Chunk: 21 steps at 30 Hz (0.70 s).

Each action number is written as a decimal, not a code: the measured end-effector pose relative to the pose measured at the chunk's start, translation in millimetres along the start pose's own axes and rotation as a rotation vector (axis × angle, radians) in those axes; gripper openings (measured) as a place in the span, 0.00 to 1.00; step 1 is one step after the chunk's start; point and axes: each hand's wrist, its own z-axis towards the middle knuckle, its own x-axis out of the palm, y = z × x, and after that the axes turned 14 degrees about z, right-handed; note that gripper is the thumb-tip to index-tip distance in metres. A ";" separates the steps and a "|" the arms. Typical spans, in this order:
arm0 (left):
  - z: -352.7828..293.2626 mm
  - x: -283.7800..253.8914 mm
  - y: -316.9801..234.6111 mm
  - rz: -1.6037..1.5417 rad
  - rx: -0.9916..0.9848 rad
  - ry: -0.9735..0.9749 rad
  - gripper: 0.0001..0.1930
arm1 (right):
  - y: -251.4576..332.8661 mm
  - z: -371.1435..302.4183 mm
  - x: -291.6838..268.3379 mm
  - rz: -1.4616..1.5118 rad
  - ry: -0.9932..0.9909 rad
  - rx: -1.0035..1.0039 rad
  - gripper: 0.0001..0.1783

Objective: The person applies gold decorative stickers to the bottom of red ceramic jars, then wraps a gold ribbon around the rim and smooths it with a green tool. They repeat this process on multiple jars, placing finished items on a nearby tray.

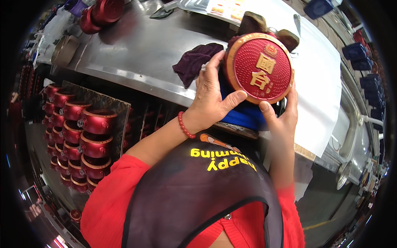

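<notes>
A round, drum-shaped red bottle (279,68) with a gold rim and raised gold characters on its studded face is between my hands. My left hand (211,93) grips its left side, thumb across the lower rim. My right hand (283,111) holds the lower right side, thumb also at the rim. Beyond the bottle two dark brown blocks (252,23) stick up, and a small neck-like part shows between them. Beneath it lies blue cloth (248,118). A crumpled dark purple cloth (196,63) sits just left of my left hand.
A steel worktop (136,53) stretches left, with red rounded vessels (108,11) at its far end. White sheeting (320,95) covers the right side. Stacked red drum-shaped bottles (97,144) stand at lower left beside a board. Dark blue bins (355,56) line the far right.
</notes>
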 end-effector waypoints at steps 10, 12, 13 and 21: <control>0.1 -2.9 2.6 -0.079 -0.007 0.004 0.45 | 0.1 -1.1 -1.0 0.019 0.002 0.068 0.55; -0.4 -1.8 3.9 -0.085 -0.010 0.006 0.45 | -0.7 -1.6 -1.1 -0.011 0.005 0.060 0.53; 0.0 -1.6 4.7 -0.067 0.008 -0.009 0.45 | -0.9 -1.7 -1.3 -0.026 0.005 0.056 0.53; -24.0 -4.9 -19.8 0.259 0.268 -0.294 0.47 | 0.9 -1.2 -2.5 -0.018 0.009 0.072 0.54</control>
